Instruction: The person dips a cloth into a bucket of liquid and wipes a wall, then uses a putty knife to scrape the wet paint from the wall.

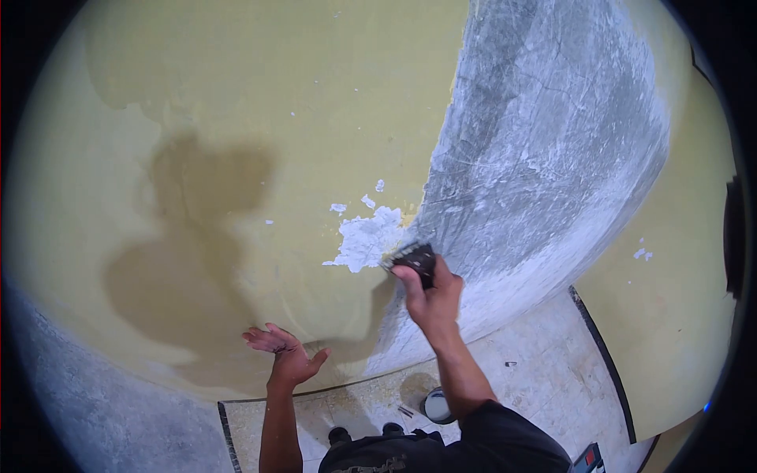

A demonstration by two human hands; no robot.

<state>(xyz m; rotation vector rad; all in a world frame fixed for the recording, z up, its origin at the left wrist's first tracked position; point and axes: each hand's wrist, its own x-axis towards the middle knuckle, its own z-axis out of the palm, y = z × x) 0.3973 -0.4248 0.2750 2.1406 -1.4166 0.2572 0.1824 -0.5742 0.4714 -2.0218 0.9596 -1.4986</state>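
My right hand (435,303) grips a dark scrubbing brush (418,262) with pale bristles along its edge. The bristles are at the border between the yellow-painted wall (315,158) and a large bare grey patch (536,150). Just left of the brush, a smaller white patch (364,240) shows where paint is gone, with little white chips around it. Lower down, my left hand (288,352) is held up close to the yellow wall, fingers stretched out and nothing in it.
Below, on the floor (544,370), a round container (436,406) stands near my feet. A red-and-dark box (587,457) is at the bottom right. Another yellow wall (670,339) with a dark baseboard runs down the right side. My shadow falls across the wall at left.
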